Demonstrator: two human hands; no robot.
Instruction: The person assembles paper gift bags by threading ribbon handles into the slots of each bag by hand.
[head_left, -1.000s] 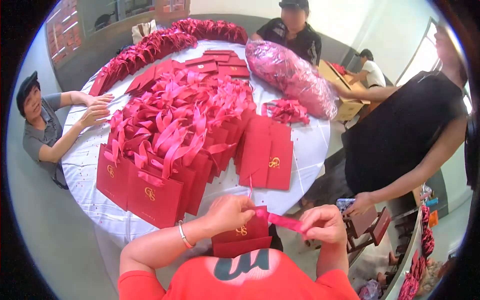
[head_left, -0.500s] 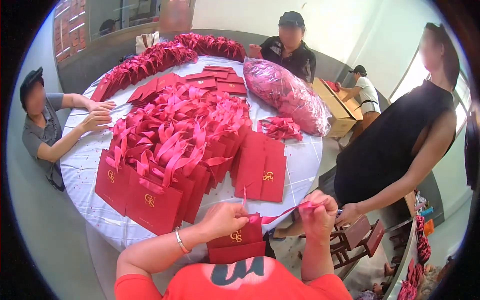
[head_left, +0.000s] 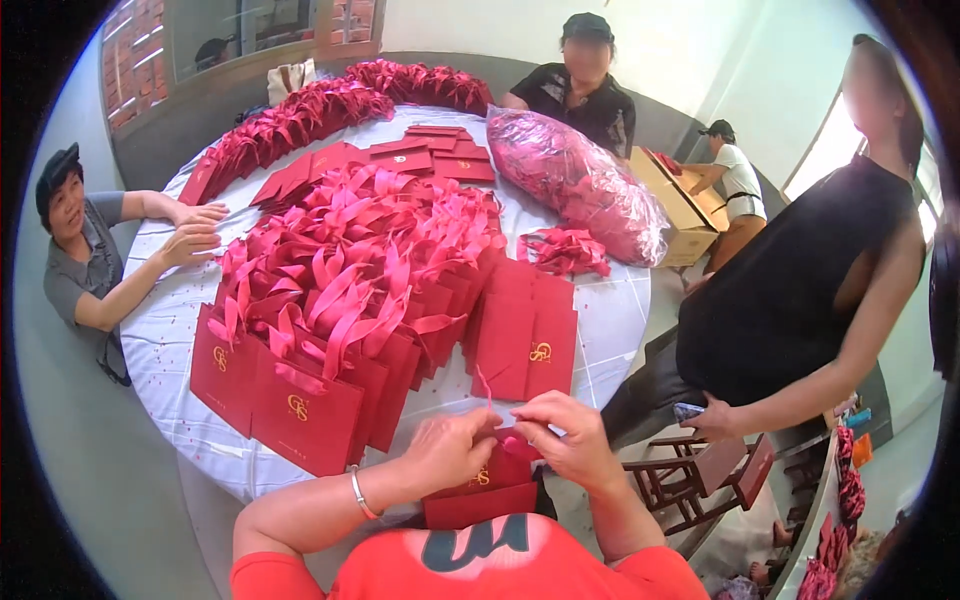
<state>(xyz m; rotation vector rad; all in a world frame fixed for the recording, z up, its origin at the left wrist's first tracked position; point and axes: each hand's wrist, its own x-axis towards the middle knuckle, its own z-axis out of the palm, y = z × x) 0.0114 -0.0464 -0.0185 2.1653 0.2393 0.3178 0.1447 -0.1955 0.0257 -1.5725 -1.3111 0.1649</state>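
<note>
A red paper gift bag [head_left: 480,507] with gold print lies against my front, below my two hands. My left hand [head_left: 452,446], with a silver bangle on its wrist, is closed at the bag's top edge. A thin end of pink ribbon [head_left: 486,384] stands up from its fingertips. Close beside it, my right hand [head_left: 572,440] pinches the same ribbon, and a short pink loop shows under its fingers. Just beyond my hands, several flat red bags [head_left: 520,335] lie stacked on the round table. Fingers partly hide where the ribbon meets the bag.
Ribboned bags [head_left: 340,300] crowd the white-covered table [head_left: 160,340]; more line its far edge. A clear plastic sack [head_left: 575,185] of pink ribbons lies at the back right. People stand left, behind and right, one holding a phone [head_left: 688,411]. Wooden stools [head_left: 700,475] stand at lower right.
My right hand has come in leftward and down to my left hand, and the ribbon stretched between them is now gathered. The person at right has lowered a hand, showing the phone.
</note>
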